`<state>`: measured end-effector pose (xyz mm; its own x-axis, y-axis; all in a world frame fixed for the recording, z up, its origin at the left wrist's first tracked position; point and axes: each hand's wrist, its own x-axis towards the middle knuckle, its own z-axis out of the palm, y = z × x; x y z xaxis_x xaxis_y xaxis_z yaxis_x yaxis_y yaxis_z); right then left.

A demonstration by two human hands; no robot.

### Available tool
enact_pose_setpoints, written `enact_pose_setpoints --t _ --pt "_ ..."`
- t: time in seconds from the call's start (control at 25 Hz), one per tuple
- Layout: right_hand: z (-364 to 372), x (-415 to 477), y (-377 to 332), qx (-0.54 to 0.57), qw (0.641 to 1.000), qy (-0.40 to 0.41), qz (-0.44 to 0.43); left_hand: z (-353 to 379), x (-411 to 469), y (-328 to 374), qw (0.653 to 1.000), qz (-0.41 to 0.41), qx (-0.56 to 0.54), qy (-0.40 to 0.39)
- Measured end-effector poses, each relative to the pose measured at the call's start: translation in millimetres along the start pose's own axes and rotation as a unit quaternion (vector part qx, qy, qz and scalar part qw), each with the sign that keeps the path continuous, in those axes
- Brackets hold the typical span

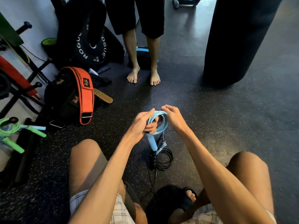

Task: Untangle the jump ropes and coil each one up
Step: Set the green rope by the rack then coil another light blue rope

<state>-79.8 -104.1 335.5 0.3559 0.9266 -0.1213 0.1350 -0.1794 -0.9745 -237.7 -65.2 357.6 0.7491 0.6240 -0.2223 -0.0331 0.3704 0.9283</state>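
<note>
over dark gym floor (210, 126), left hand (142, 123) grips blue rope coil (159, 122); right hand (173, 117) pinches its top.

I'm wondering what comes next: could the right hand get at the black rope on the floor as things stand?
Probably yes: the black rope lies just below the right hand with its coil uncovered, though that hand holds the blue rope.

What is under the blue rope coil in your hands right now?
On the floor beneath the blue rope coil and its hanging blue handle lies a black rope, loosely coiled. The blue handle covers part of it, so any remaining tangle there cannot be seen.
</note>
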Motion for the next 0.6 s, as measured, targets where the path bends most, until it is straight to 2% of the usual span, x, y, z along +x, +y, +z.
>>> enact_pose_setpoints --t 0.12,0.2,0.32,0.44,0.6 --pt "0.1 -4.8 30.2 -0.021 0.995 -0.056 0.079 -5.5 2.8 8.7 0.998 0.034 -0.007 0.049" --pt "1.0 -12.2 57.6 -0.111 0.983 -0.115 0.093 -7.3 3.6 22.6 0.995 0.06 -0.035 0.071" --pt "3.7 -24.7 97.1 -0.241 0.945 -0.196 0.101 -10.8 5.7 43.8 0.989 0.099 -0.069 0.085" --pt "9.3 -31.7 111.5 -0.234 0.952 -0.171 0.097 -22.9 7.1 48.9 0.986 0.114 -0.076 0.096" --pt "20.7 -24.6 91.4 -0.168 0.978 -0.104 0.062 -28.9 1.4 45.4 0.99 0.089 -0.016 0.108"
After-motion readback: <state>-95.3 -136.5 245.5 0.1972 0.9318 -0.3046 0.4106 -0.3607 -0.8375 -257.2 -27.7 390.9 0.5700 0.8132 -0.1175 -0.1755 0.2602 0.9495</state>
